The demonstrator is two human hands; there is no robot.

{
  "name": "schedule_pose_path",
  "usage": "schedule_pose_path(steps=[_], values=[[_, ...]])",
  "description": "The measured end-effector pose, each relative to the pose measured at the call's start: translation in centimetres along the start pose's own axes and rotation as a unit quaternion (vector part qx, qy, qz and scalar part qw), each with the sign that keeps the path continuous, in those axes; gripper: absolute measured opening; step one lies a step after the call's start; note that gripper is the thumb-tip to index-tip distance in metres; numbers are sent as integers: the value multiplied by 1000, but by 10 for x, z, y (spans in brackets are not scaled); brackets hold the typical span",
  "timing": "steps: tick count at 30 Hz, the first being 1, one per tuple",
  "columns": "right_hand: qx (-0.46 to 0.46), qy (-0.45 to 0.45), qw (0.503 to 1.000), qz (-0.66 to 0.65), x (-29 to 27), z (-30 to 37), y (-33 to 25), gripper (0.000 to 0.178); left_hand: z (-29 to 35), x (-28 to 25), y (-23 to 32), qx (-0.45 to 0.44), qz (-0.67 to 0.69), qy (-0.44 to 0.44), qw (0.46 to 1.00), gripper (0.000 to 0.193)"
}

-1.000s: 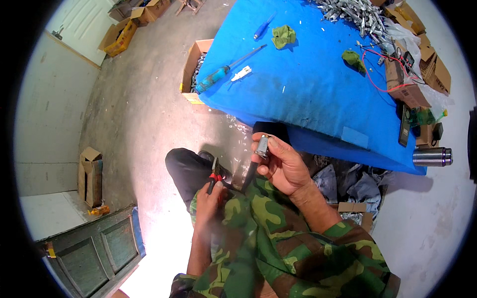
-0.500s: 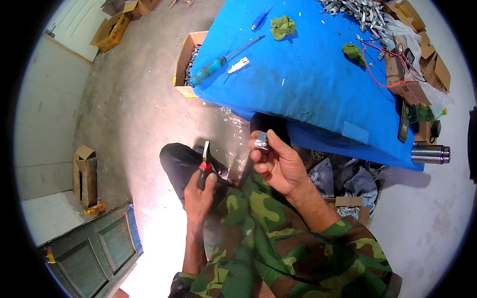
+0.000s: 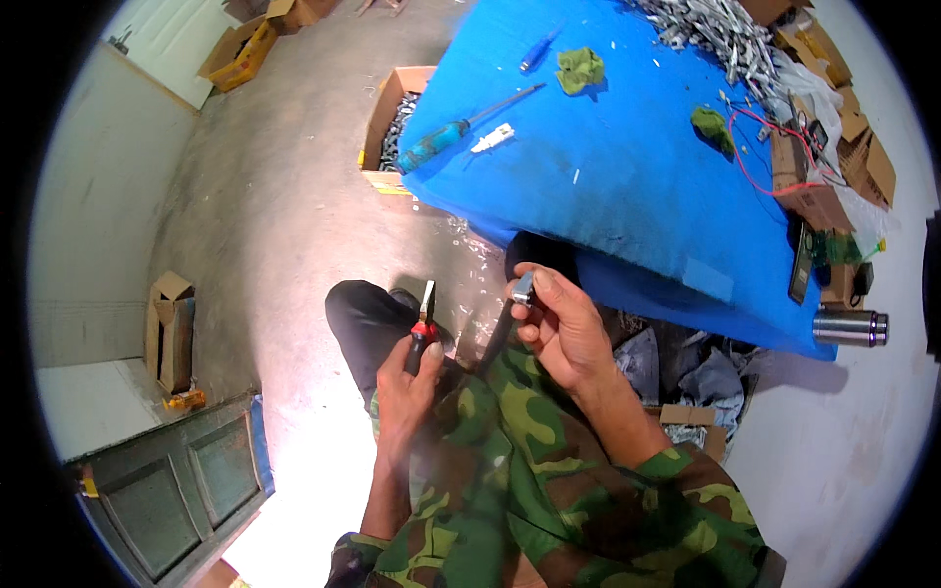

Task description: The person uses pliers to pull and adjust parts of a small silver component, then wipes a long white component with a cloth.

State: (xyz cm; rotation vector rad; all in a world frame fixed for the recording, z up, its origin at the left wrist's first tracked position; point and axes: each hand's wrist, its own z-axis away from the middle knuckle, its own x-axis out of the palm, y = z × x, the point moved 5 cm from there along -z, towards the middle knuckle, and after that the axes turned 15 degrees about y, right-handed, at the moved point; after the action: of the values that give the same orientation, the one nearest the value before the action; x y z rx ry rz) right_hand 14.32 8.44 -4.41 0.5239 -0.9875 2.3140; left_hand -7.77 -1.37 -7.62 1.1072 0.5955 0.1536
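Observation:
My left hand [image 3: 404, 384] is closed round the red and black handle of a pair of pliers [image 3: 425, 316], whose metal jaws point upward over my lap. To its right, my right hand [image 3: 570, 338] pinches a small shiny silver metal piece [image 3: 523, 288] between thumb and fingers. The fingers hide part of that piece. A gap separates it from the pliers. Both hands are held short of the near edge of the blue-covered table [image 3: 608, 176].
On the table lie a teal-handled screwdriver [image 3: 438, 143], a white part [image 3: 493, 138], a green cloth [image 3: 580, 71] and a pile of metal parts [image 3: 720, 37]. A phone [image 3: 802, 261] and steel flask [image 3: 851, 328] are near its right edge. A box of metal parts [image 3: 376, 127] stands at left.
The metal piece has turned in my right fingers and shows a different face. My left hand keeps hold of the pliers. The whole view has shifted slightly.

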Motion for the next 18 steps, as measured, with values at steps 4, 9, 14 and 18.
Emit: schedule_pose_path(steps=[4, 9, 14, 18], values=[[-157, 22, 979, 129, 10, -5, -28, 30, -15, -7, -37, -52, 11, 9, 999, 39], [-289, 5, 929, 230, 76, -24, -81, 37, -30, -26, -90, -132, 63, 41, 988, 37], [-401, -79, 879, 246, 206, -88, -146, 48, -31, -28, -92, -176, 137, 45, 974, 37], [-382, -25, 856, 349, 229, -147, -177, 47, -41, -19, -94, -165, 105, -7, 981, 40]])
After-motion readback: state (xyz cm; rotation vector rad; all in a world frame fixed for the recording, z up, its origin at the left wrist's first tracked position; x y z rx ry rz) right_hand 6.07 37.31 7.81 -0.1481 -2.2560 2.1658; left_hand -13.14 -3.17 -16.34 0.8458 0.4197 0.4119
